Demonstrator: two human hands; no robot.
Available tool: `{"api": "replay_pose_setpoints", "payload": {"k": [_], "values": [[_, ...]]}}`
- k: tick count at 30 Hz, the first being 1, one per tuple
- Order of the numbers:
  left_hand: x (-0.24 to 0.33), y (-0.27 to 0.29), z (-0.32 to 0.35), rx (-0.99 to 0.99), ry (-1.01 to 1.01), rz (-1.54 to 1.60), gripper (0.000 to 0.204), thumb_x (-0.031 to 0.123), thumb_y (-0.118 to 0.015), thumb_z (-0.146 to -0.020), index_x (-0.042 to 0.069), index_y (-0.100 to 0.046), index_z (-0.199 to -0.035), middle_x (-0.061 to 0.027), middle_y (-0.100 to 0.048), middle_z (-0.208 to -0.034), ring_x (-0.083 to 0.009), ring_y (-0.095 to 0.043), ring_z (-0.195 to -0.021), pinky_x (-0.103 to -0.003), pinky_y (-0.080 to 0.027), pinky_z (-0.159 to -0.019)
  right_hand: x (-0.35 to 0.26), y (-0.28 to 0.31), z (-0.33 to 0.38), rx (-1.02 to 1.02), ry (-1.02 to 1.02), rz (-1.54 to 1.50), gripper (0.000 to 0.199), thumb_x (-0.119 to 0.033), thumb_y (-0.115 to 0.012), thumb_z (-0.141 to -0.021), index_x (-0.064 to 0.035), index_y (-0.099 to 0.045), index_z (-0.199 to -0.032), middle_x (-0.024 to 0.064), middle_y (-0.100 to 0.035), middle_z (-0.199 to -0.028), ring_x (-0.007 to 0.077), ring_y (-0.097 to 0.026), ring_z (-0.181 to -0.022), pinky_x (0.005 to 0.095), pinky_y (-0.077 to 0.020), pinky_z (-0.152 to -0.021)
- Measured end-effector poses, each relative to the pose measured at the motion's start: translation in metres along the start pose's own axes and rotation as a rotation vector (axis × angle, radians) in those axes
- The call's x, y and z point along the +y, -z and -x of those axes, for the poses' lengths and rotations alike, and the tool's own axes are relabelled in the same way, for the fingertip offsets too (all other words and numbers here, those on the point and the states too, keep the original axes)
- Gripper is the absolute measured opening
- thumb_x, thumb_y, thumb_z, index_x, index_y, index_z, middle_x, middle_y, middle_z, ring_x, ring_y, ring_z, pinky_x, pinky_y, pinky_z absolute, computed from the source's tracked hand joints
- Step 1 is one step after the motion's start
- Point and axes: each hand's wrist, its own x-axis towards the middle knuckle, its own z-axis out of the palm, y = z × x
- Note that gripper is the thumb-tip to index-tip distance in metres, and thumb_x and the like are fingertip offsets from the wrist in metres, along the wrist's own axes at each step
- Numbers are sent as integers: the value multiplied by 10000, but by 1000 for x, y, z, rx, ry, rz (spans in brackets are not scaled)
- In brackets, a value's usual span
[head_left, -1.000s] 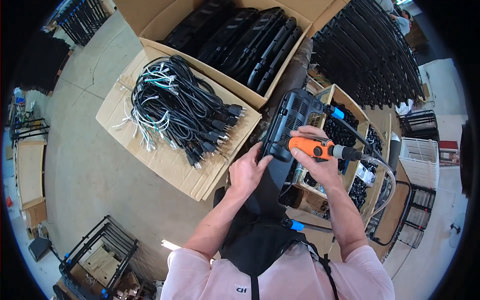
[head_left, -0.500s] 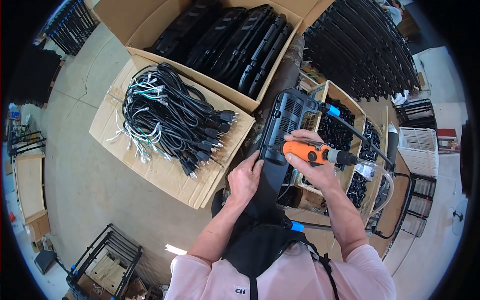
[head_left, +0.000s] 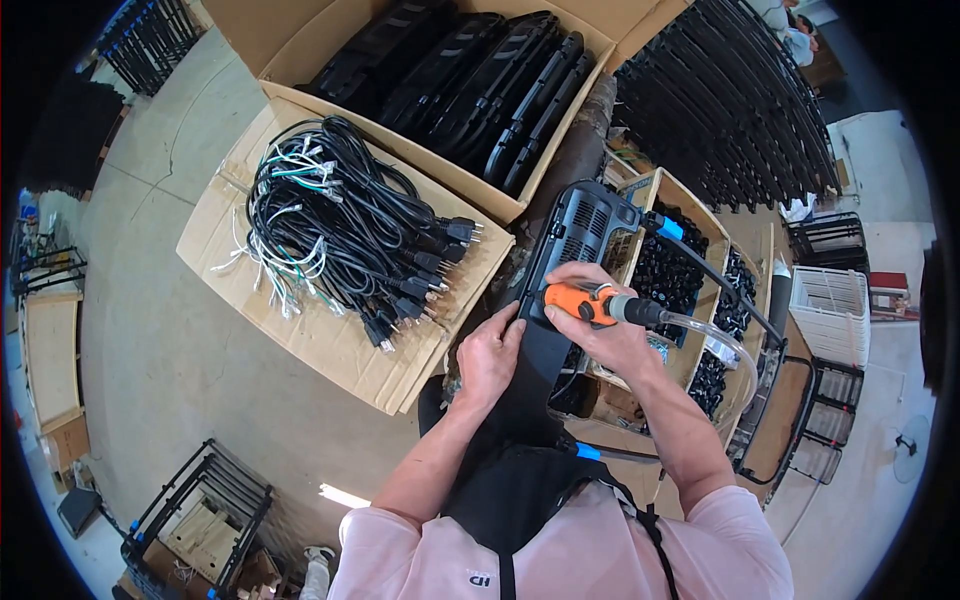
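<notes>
Your right hand (head_left: 600,335) clenches its fingers around the orange screwdriver (head_left: 585,302); your left hand (head_left: 490,355) steadies the black panel (head_left: 575,235), fingers pressing its edge.

Shirt: pale pink, short sleeves ending above the elbows.
Apron: black bib over the chest, black straps, small white mark near the lower hem.
Forearms: bare, no gloves.
</notes>
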Motion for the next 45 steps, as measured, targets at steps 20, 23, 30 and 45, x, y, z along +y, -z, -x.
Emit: {"api": "replay_pose_setpoints", "payload": {"k": [20, 23, 30, 45], "values": [[-3, 14, 19, 4, 279, 562, 277, 264, -574, -1086, 21, -695, -1144, -39, -678, -862, -146, -593, -724, -316, -529, -704, -21, 15, 37, 147, 84, -224, 540, 9, -807, -849, -14, -589, -1342, 143, -716, -1258, 211, -686, -1163, 366, -544, -1044], [8, 33, 52, -198, 499, 1256, 225, 200, -446, -1125, 47, -585, -1214, -74, -632, -992, -180, -607, -803, -310, -492, -683, -29, 25, 60, 218, 52, -334, 533, 13, -793, -852, 12, -576, -1339, 180, -716, -1257, 236, -689, -1169, 394, -543, -1056], [9, 0, 120, -468, 567, 1202, 300, 293, -421, -1151, 42, -542, -1263, -117, -695, -1071, -186, -667, -815, -300, -543, -669, -7, 33, 137, 294, -1, -480, 543, -25, -786, -859, 14, -564, -1353, 192, -728, -1216, 250, -697, -1140, 404, -543, -1041], [12, -69, 219, -566, 487, 1095, 336, 319, -509, -1126, 46, -656, -1258, -13, -688, -918, -111, -584, -734, -266, -496, -664, 44, 64, 280, 285, 34, -594, 535, -8, -769, -870, 12, -555, -1360, 205, -711, -1237, 258, -694, -1145, 402, -555, -1026]]}}
